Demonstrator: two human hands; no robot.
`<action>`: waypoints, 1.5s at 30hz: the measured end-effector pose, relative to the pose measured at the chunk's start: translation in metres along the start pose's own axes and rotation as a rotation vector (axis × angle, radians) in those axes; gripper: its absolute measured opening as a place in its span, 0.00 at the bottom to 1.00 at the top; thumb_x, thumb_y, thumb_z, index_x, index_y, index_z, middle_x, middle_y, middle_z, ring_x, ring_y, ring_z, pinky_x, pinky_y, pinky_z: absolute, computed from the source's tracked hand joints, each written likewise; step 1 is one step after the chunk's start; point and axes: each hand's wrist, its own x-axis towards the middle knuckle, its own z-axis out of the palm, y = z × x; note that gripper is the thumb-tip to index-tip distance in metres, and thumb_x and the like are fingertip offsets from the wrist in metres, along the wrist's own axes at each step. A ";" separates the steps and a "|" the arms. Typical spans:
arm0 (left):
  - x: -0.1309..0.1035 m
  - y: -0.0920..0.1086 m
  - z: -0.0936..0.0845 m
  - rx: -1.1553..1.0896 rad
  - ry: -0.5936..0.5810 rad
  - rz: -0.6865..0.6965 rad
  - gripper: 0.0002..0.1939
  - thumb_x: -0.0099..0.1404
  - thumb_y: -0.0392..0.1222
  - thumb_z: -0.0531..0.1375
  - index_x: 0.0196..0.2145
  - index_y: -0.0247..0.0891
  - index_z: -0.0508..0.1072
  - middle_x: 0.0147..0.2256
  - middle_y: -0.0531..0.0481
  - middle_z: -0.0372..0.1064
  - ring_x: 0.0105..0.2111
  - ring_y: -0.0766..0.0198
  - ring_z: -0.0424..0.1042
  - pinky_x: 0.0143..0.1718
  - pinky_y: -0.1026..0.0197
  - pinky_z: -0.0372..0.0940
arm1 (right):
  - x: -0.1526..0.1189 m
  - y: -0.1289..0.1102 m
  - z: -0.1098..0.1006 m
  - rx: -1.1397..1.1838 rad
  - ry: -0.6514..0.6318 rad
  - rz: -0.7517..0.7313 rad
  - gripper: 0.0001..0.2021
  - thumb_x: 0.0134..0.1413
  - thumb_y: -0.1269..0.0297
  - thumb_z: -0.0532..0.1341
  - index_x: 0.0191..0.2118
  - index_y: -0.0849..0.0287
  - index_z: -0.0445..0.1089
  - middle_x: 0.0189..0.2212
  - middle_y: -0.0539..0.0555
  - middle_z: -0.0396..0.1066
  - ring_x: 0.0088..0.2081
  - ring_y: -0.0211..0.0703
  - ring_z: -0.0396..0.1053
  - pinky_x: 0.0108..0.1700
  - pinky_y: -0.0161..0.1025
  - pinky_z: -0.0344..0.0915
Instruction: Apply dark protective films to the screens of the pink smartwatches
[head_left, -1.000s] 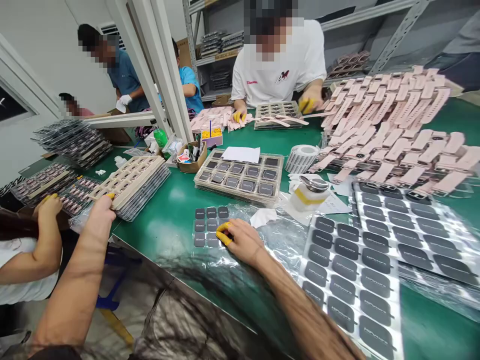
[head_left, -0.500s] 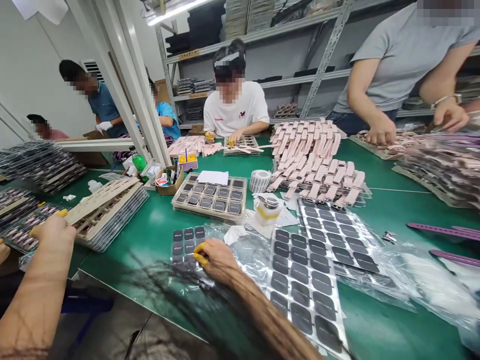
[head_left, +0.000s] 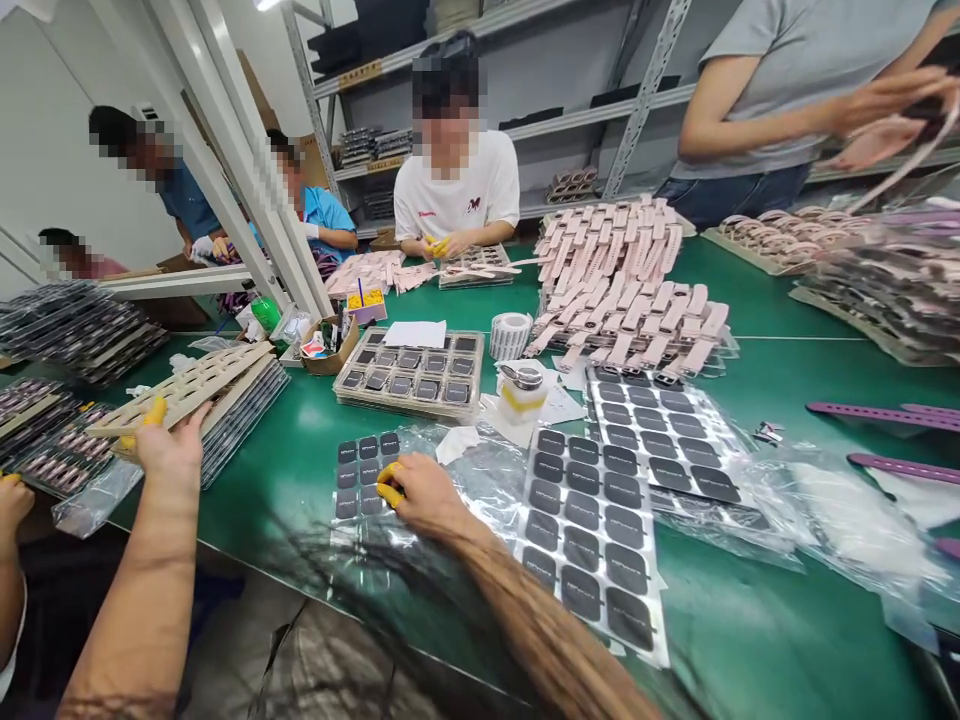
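Note:
My left hand (head_left: 169,440), yellow covers on some fingertips, grips the near edge of a beige moulded tray (head_left: 217,385), which lies tilted on a stack of clear trays (head_left: 247,410). My right hand (head_left: 420,490), thumb and forefinger in yellow covers and bent together, rests at the right edge of a small sheet of dark square stickers (head_left: 358,475); whether it pinches anything is too small to tell. Right of that hand lies a larger sheet of dark squares (head_left: 581,535). A clear tray of dark square pieces (head_left: 409,375) sits behind.
A white jar (head_left: 523,390) and a label roll (head_left: 511,335) stand mid-table. Pink straps (head_left: 637,320) are piled behind. Plastic bags (head_left: 855,510) and purple straps (head_left: 870,413) lie at right. Several people work around the table; another person's hand (head_left: 13,500) is at far left.
My left hand has moved right and onto the beige tray, which has shifted left. My right hand stays by the small sheet. The person at right has raised both hands with a strap.

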 end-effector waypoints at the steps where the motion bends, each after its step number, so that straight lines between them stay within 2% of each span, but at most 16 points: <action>1: -0.002 -0.001 0.003 0.000 0.004 0.012 0.28 0.62 0.45 0.49 0.59 0.39 0.65 0.63 0.38 0.68 0.66 0.51 0.68 0.60 0.34 0.69 | 0.000 0.000 0.000 0.003 -0.005 -0.002 0.10 0.71 0.59 0.60 0.46 0.57 0.77 0.41 0.55 0.75 0.44 0.43 0.67 0.49 0.41 0.56; 4: -0.010 0.002 0.003 -0.035 0.016 0.047 0.29 0.64 0.48 0.46 0.61 0.41 0.66 0.64 0.42 0.67 0.67 0.54 0.66 0.61 0.37 0.69 | 0.000 0.000 -0.001 0.004 -0.014 0.000 0.11 0.71 0.59 0.59 0.46 0.58 0.77 0.42 0.56 0.75 0.45 0.44 0.66 0.49 0.41 0.56; 8: -0.032 0.016 -0.013 -0.149 -0.077 0.140 0.29 0.60 0.44 0.53 0.59 0.47 0.72 0.58 0.52 0.75 0.69 0.52 0.64 0.65 0.32 0.64 | 0.000 0.000 -0.002 0.002 -0.021 0.000 0.10 0.70 0.61 0.61 0.46 0.59 0.77 0.42 0.55 0.75 0.44 0.44 0.65 0.48 0.42 0.55; 11: -0.048 0.026 -0.009 -0.231 -0.159 0.102 0.26 0.57 0.39 0.57 0.53 0.48 0.78 0.54 0.56 0.79 0.69 0.56 0.63 0.69 0.41 0.62 | 0.000 0.000 -0.003 0.005 -0.025 0.004 0.10 0.70 0.61 0.61 0.46 0.59 0.77 0.41 0.55 0.75 0.44 0.44 0.65 0.48 0.42 0.56; 14: -0.054 0.029 0.026 -0.333 -0.221 -0.026 0.27 0.56 0.38 0.57 0.53 0.45 0.78 0.52 0.55 0.80 0.67 0.62 0.66 0.61 0.57 0.70 | -0.001 0.000 -0.004 0.009 -0.030 0.012 0.10 0.70 0.60 0.60 0.46 0.59 0.77 0.41 0.55 0.74 0.44 0.44 0.65 0.48 0.42 0.56; 17: -0.054 0.019 0.080 -0.453 -0.336 -0.170 0.32 0.54 0.37 0.57 0.58 0.42 0.74 0.54 0.49 0.79 0.61 0.60 0.72 0.42 0.66 0.77 | -0.001 0.001 -0.004 0.010 -0.031 0.012 0.10 0.70 0.59 0.60 0.47 0.58 0.77 0.41 0.55 0.74 0.44 0.44 0.65 0.49 0.42 0.56; 20: -0.053 -0.005 0.128 -0.477 -0.446 -0.317 0.32 0.56 0.36 0.55 0.59 0.39 0.72 0.52 0.44 0.79 0.54 0.56 0.77 0.35 0.66 0.76 | -0.001 0.002 -0.003 0.009 -0.020 0.005 0.11 0.71 0.58 0.60 0.47 0.58 0.77 0.41 0.54 0.74 0.43 0.44 0.65 0.49 0.42 0.56; 22: -0.055 -0.023 0.151 -0.414 -0.512 -0.387 0.31 0.56 0.35 0.55 0.58 0.34 0.73 0.49 0.42 0.80 0.52 0.53 0.78 0.36 0.61 0.77 | -0.001 0.003 -0.001 0.007 -0.003 0.002 0.11 0.71 0.58 0.60 0.47 0.57 0.77 0.40 0.54 0.74 0.43 0.44 0.65 0.48 0.42 0.56; 26: -0.060 -0.053 0.177 -0.245 -0.642 -0.449 0.27 0.57 0.34 0.54 0.54 0.29 0.75 0.47 0.38 0.80 0.52 0.47 0.77 0.46 0.49 0.78 | 0.000 0.005 0.002 -0.014 0.023 -0.008 0.11 0.70 0.56 0.60 0.47 0.55 0.78 0.39 0.54 0.74 0.42 0.43 0.65 0.46 0.41 0.55; 30: -0.057 -0.069 0.186 -0.270 -0.653 -0.524 0.24 0.60 0.34 0.56 0.53 0.31 0.75 0.50 0.38 0.78 0.50 0.49 0.79 0.46 0.49 0.78 | -0.001 0.007 0.003 -0.043 0.035 -0.021 0.13 0.71 0.55 0.60 0.46 0.56 0.78 0.39 0.54 0.73 0.41 0.44 0.65 0.44 0.41 0.55; 32: -0.051 -0.077 0.187 -0.181 -0.589 -0.448 0.23 0.61 0.37 0.61 0.55 0.35 0.74 0.50 0.39 0.78 0.45 0.53 0.79 0.43 0.51 0.79 | -0.001 0.007 0.004 -0.052 0.040 -0.023 0.14 0.71 0.55 0.60 0.45 0.57 0.78 0.38 0.55 0.73 0.41 0.44 0.64 0.43 0.41 0.54; 34: -0.042 -0.086 0.186 0.019 -0.512 -0.266 0.26 0.60 0.40 0.68 0.56 0.37 0.73 0.48 0.41 0.77 0.42 0.56 0.78 0.43 0.53 0.78 | -0.002 0.008 0.005 -0.055 0.045 -0.025 0.13 0.71 0.55 0.60 0.45 0.57 0.78 0.37 0.55 0.73 0.41 0.44 0.64 0.43 0.41 0.53; 36: -0.033 -0.093 0.187 0.266 -0.464 -0.051 0.26 0.59 0.44 0.71 0.54 0.38 0.75 0.46 0.42 0.78 0.43 0.54 0.78 0.49 0.50 0.75 | -0.002 0.009 0.006 -0.055 0.051 -0.028 0.13 0.70 0.55 0.60 0.45 0.57 0.78 0.37 0.55 0.73 0.40 0.43 0.64 0.42 0.41 0.53; 40: -0.019 -0.097 0.196 0.676 -0.465 0.243 0.19 0.67 0.46 0.62 0.53 0.39 0.80 0.53 0.39 0.74 0.55 0.46 0.73 0.65 0.43 0.63 | -0.002 0.010 0.007 -0.060 0.067 -0.030 0.11 0.69 0.56 0.62 0.44 0.57 0.78 0.36 0.53 0.73 0.38 0.42 0.63 0.41 0.41 0.53; 43: -0.017 -0.092 0.198 0.841 -0.538 0.359 0.22 0.69 0.43 0.57 0.56 0.37 0.81 0.57 0.37 0.70 0.57 0.46 0.71 0.67 0.47 0.62 | -0.002 0.011 0.009 -0.072 0.078 -0.033 0.10 0.68 0.56 0.63 0.43 0.56 0.79 0.34 0.53 0.73 0.37 0.42 0.63 0.39 0.41 0.53; 45: -0.019 -0.089 0.191 0.926 -0.559 0.416 0.23 0.70 0.44 0.55 0.57 0.37 0.80 0.56 0.37 0.70 0.56 0.46 0.72 0.65 0.48 0.63 | -0.002 0.012 0.011 -0.083 0.089 -0.041 0.10 0.67 0.55 0.64 0.42 0.55 0.79 0.34 0.53 0.72 0.37 0.43 0.64 0.38 0.41 0.53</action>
